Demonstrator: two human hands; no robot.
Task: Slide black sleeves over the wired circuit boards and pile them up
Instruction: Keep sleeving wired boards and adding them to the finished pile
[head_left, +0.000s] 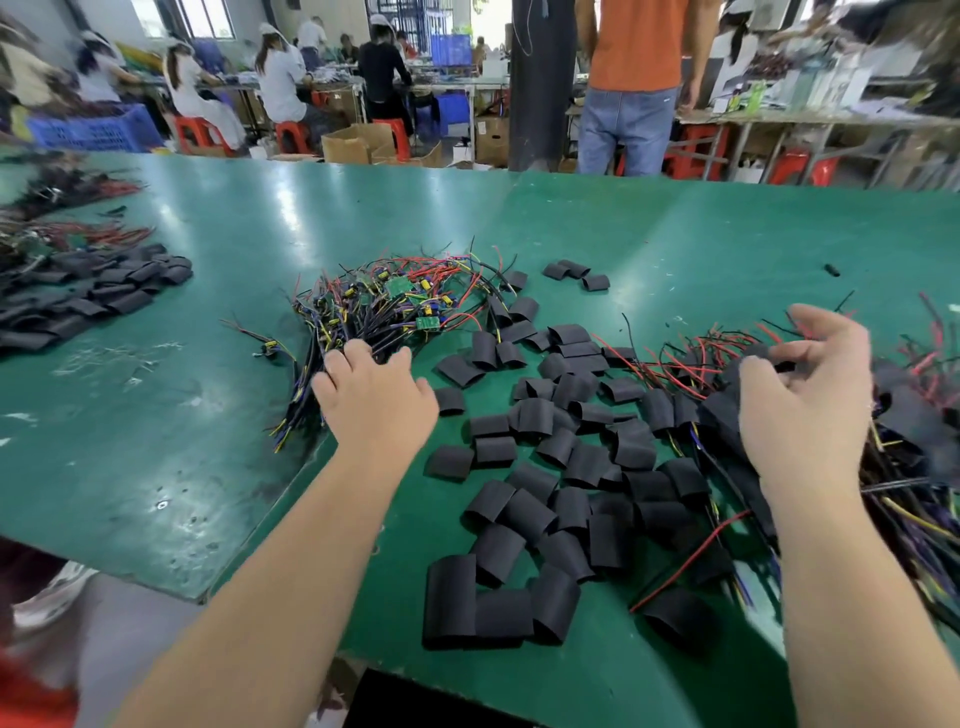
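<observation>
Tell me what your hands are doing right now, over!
Left hand resting on leads of wired boards. Right hand loosely curled over sleeved pile, grip unclear. Loose black sleeves between them; nothing blocking.

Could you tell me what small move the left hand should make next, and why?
Probably close the left hand on one wired board from the unsleeved pile and lift it out: its fingers rest on those wires, and loose black sleeves lie ready beside it. The right hand hovers over the sleeved pile.
</observation>
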